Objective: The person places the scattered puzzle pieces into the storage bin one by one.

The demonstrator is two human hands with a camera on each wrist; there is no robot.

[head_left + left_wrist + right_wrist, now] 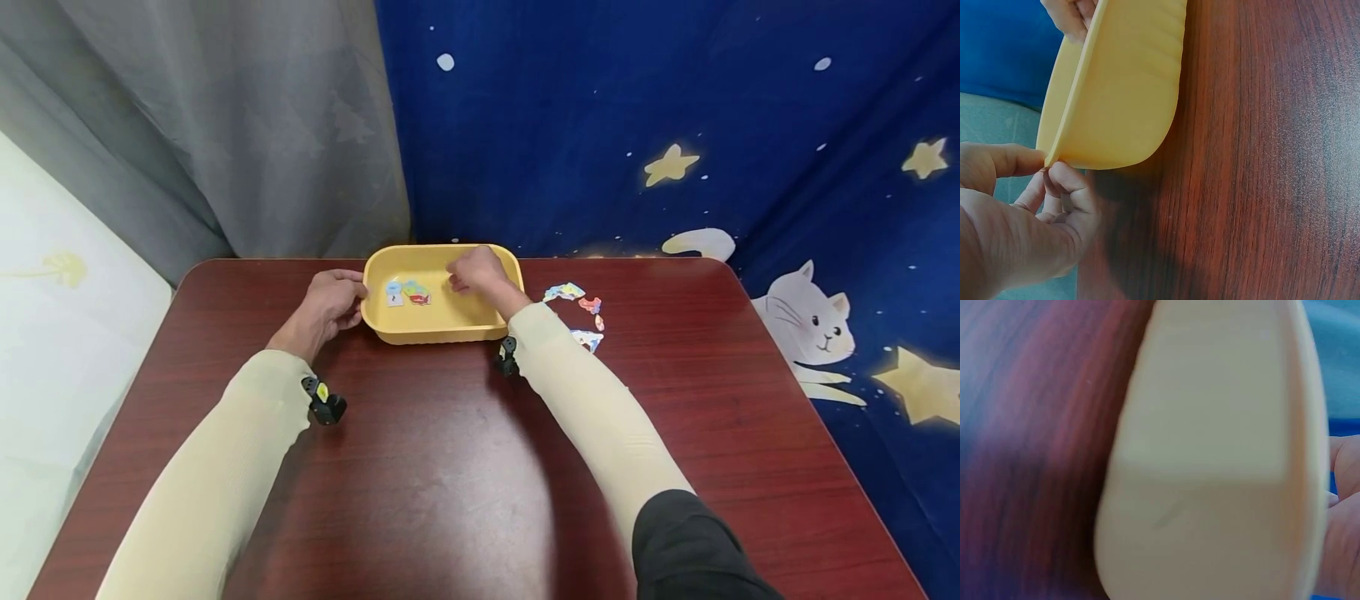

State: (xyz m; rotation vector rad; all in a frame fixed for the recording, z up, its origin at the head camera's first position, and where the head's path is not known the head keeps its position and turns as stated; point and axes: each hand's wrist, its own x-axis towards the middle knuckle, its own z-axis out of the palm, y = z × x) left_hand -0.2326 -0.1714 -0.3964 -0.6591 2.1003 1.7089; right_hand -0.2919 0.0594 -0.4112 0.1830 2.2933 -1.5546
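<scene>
I see the dark red counter (420, 467) filling most of my head view, with a blue curtain (540, 125) behind it on the far right and a grey curtain (225, 125) on the far left. The yellow tub (442, 336) sits near the counter's far edge, about midway between left and right. At its left end I have the left hand (330, 302) pinching the rim, thumb and fingers closed on it from both sides. I have the right hand (480, 271) over the right half of the tub, fingers bent downward; I cannot tell whether they hold anything, since the tub wall blocks my right wrist view. Inside, toward the left, lie a blue-and-white piece (394, 293) and, just right of it, some green-and-red pieces (417, 293). On the counter right of the tub I make out a loose curve of small colourful pieces (564, 292), partly hidden by the right sleeve (592, 408).
</scene>
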